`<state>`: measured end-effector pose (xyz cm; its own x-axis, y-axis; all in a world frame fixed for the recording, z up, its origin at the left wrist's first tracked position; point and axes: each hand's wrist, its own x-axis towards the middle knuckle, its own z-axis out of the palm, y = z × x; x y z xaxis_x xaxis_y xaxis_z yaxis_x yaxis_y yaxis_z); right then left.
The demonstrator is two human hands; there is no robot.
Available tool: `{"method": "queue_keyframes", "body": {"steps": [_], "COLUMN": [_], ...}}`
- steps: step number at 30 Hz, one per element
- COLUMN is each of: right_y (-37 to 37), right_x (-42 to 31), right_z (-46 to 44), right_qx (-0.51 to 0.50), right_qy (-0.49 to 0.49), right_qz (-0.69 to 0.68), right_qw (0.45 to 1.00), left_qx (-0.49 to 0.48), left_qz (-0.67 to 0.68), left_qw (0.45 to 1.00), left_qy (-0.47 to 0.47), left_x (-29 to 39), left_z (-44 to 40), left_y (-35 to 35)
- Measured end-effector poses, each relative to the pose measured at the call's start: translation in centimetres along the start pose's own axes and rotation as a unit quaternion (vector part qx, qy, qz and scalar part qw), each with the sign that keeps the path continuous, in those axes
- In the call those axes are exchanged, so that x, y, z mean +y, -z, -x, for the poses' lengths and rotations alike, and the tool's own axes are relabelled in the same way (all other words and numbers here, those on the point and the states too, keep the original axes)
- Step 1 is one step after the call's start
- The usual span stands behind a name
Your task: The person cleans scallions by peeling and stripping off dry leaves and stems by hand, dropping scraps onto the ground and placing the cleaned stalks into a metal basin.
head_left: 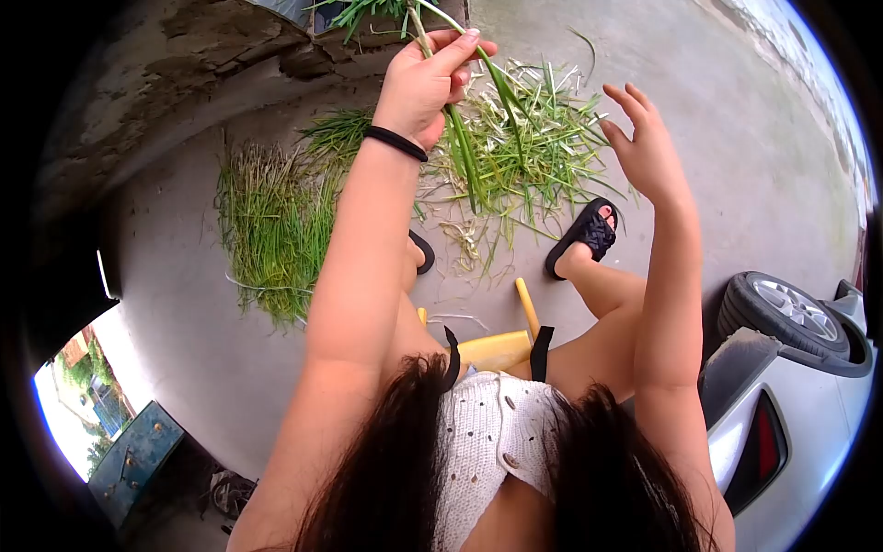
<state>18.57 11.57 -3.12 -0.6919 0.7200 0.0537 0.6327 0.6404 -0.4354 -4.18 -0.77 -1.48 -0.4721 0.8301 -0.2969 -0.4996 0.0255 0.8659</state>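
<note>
My left hand (pixel 418 92), with a black band at the wrist, is raised at the top middle and closed around a green onion (pixel 469 166). Long green leaves hang below that hand, and pale stalks stick out above it. To the right, my right hand (pixel 648 147) is in the air with its fingers apart and nothing in it. Beneath both hands lies a loose heap of green and pale trimmings (pixel 543 138) on the concrete. A neatly laid bundle of green onions (pixel 276 230) rests on the ground left of my left forearm.
More greens (pixel 368 17) show at the top, past my left hand. A yellow stool (pixel 497 350) is under me, and a black sandal (pixel 589 235) is on one foot. At the right stands a silver car (pixel 791 460) near a wheel (pixel 786 313). A rough wall (pixel 156 110) runs along the upper left.
</note>
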Motion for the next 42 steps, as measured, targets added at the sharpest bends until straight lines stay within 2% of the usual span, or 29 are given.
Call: {"method": "queue_keyframes", "body": {"steps": [2, 3, 4, 7, 8, 11, 13, 15, 18, 19, 20, 23, 24, 28, 32, 35, 38, 42], "right_y": [0.9, 1.2, 0.9, 0.3, 0.3, 0.1, 1.3, 2.1, 2.7, 2.5, 1.9, 0.5, 0.4, 0.4, 1.3, 1.5, 2.2, 2.5], "right_x": [-2.0, -3.3, -4.4, -4.8, -5.2, -4.6, -4.2, -3.3, -4.3, -4.9, -5.3, -5.7, -5.7, -4.8, -4.6, -4.5, -5.4, -4.9], "right_z": [-0.5, -0.7, -0.7, -0.9, -0.8, -1.1, -1.2, -1.0, -0.2, 0.0, 0.1, 0.4, 0.4, 0.1, -0.2, -0.3, -0.1, -0.2], "right_qx": [-0.019, -0.026, -0.023, -0.113, -0.101, 0.067, 0.148, 0.117, -0.053, -0.104, -0.119, -0.121, -0.115, -0.111, -0.095, -0.096, -0.09, -0.114], "right_qy": [-0.075, -0.11, -0.107, -0.103, -0.117, -0.151, -0.168, -0.181, -0.178, -0.139, -0.11, -0.075, -0.072, -0.11, -0.155, -0.16, -0.162, -0.174], "right_qz": [-0.239, -0.353, -0.467, -0.536, -0.516, -0.556, -0.517, -0.519, -0.443, -0.413, -0.37, -0.296, -0.281, -0.431, -0.397, -0.379, -0.392, -0.462], "right_qw": [0.968, 0.929, 0.877, 0.83, 0.842, 0.814, 0.826, 0.827, 0.877, 0.894, 0.915, 0.944, 0.95, 0.889, 0.9, 0.906, 0.901, 0.862], "left_qx": [-0.06, -0.088, -0.067, -0.186, -0.217, -0.201, -0.215, -0.211, -0.224, -0.23, -0.176, -0.202, -0.186, -0.218, -0.171, -0.168, -0.196, -0.189], "left_qz": [-0.022, -0.031, -0.064, -0.104, -0.111, 0.044, 0.114, 0.173, 0.227, 0.25, 0.267, 0.243, 0.235, 0.148, -0.008, -0.041, -0.054, -0.075], "left_qw": [0.997, 0.994, 0.993, 0.97, 0.959, 0.962, 0.945, 0.932, 0.921, 0.915, 0.92, 0.93, 0.932, 0.952, 0.978, 0.974, 0.972, 0.974], "left_qy": [0.039, 0.052, 0.072, 0.12, 0.144, 0.181, 0.219, 0.239, 0.223, 0.218, 0.225, 0.185, 0.203, 0.157, 0.121, 0.148, 0.117, 0.104], "left_x": [-0.8, -1.4, -1.9, -3.2, -3.3, -4.4, -4.3, -4.1, -4.0, -3.9, -3.9, -4.4, -4.5, -3.2, -3.0, -2.6, -2.4, -2.3], "left_z": [0.5, 0.8, 1.5, 2.3, 2.6, 2.6, 2.3, 2.0, 1.4, 1.5, 1.6, 1.4, 1.4, 1.9, 1.9, 1.7, 1.9, 1.6], "left_y": [-1.4, -2.2, -3.4, -4.8, -5.1, -5.7, -5.4, -5.1, -4.7, -4.7, -5.2, -5.3, -5.1, -4.6, -4.3, -4.2, -3.7, -3.4]}}
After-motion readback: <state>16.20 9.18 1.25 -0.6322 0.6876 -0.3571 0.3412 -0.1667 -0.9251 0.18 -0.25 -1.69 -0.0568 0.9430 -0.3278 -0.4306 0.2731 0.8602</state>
